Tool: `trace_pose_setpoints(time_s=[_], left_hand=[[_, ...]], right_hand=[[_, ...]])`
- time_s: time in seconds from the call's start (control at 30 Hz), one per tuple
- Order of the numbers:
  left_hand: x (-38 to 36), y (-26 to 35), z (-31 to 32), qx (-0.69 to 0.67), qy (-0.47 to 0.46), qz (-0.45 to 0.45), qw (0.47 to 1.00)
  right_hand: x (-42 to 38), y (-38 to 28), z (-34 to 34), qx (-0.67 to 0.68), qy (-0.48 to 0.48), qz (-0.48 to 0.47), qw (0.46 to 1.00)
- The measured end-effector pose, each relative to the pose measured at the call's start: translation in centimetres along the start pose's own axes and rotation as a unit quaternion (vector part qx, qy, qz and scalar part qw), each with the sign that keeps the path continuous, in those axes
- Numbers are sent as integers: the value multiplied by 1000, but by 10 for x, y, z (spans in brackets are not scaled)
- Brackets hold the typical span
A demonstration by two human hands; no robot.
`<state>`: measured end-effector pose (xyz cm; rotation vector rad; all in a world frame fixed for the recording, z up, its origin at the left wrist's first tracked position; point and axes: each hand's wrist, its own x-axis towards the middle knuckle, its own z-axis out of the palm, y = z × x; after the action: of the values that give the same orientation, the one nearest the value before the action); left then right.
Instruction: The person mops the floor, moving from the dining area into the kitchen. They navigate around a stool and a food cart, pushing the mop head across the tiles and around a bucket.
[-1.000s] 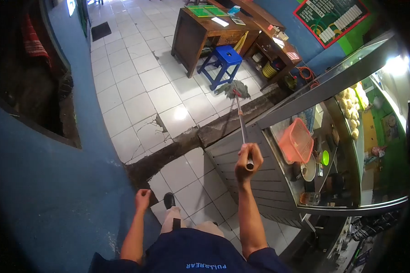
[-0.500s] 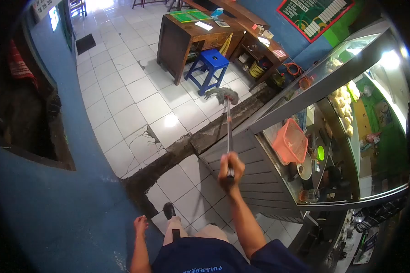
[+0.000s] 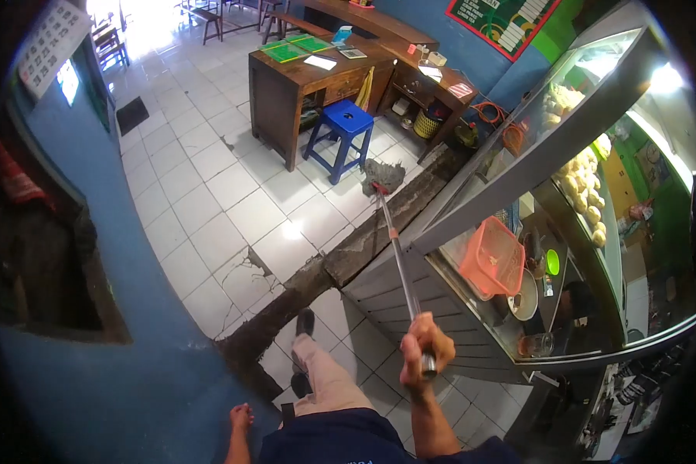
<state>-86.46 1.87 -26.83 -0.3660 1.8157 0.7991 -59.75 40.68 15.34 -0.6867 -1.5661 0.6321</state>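
Note:
My right hand [image 3: 425, 348] is wrapped round the upper end of a mop [image 3: 401, 259], whose metal pole slants forward and away from me. Its grey, stringy head [image 3: 384, 176] lies on the white tiles beside the blue stool, joined to the pole by a red fitting. Down by the blue wall hangs my left hand [image 3: 241, 417], its fingers loosely curled, with nothing seen in them. The blue plastic stool [image 3: 340, 139] stands just behind the mop head.
A dark, broken floor step [image 3: 301, 286] crosses ahead of my feet. To the right is a glass display counter [image 3: 394, 305] with a pink basket [image 3: 493, 257] inside. A wooden desk [image 3: 274, 112] stands behind the stool. The blue wall [image 3: 162, 371] runs along my left.
The mop head has moved slightly downward in view, and my right hand is lower and further right. My view has shifted as my feet have changed position.

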Motion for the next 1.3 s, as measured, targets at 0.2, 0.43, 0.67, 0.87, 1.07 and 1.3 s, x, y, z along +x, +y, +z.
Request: trace_pose_setpoints(time_s=[0.2,0.43,0.67,0.87,1.07,1.3], left_hand=[[17,93,15,34,-27,36,998],[28,253,27,91,30,80,992],[63,382,46,172,38,249,952],[75,423,87,168,-34,171,970],[114,399,81,230,-102,126,960],[93,447,87,174,-119,153,966]], right_hand=[[60,108,33,-66,32,-14,997],[213,438,62,-113,125,84,982],[286,590,81,-159,168,111,967],[197,399,70,-212,140,109,961],[227,233,89,-152,161,29,975],[235,439,127,-202,141,39,968]])
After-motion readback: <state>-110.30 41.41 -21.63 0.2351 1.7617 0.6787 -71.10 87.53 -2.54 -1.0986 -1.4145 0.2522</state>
